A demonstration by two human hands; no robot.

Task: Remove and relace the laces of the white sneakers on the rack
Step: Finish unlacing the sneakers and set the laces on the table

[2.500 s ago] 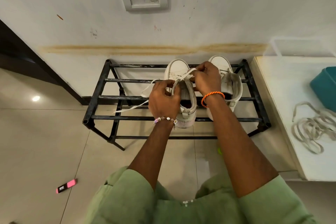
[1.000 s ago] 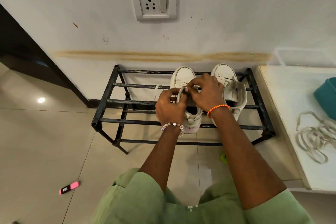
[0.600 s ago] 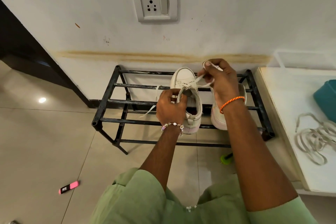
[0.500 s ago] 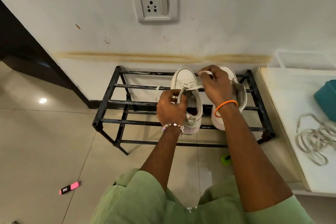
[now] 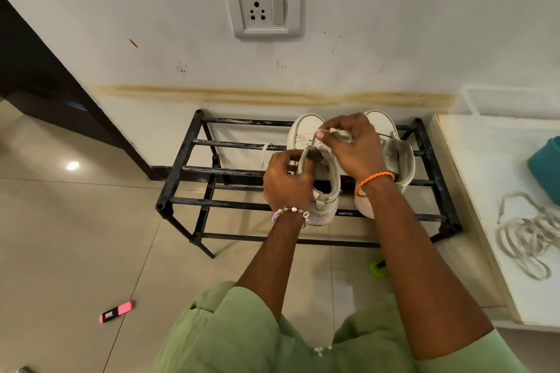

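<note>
On the rack [image 5: 194, 172], both hands — left hand [image 5: 286, 180] gripping sneaker [image 5: 325, 182], right hand [image 5: 353, 145] pinching lace [image 5: 325, 131]

Wall-mounted socket plate [image 5: 263, 7] with one switch, fixed above a brown horizontal stain [image 5: 272, 97] on the white wall. Pink-and-black marker [image 5: 116, 311] lying on the tiled floor, lower left. Small green object [image 5: 378, 267] on the floor just beside the white ledge [image 5: 485, 160]. Teal container [image 5: 545, 169] standing on that ledge, cut by the right edge
</note>
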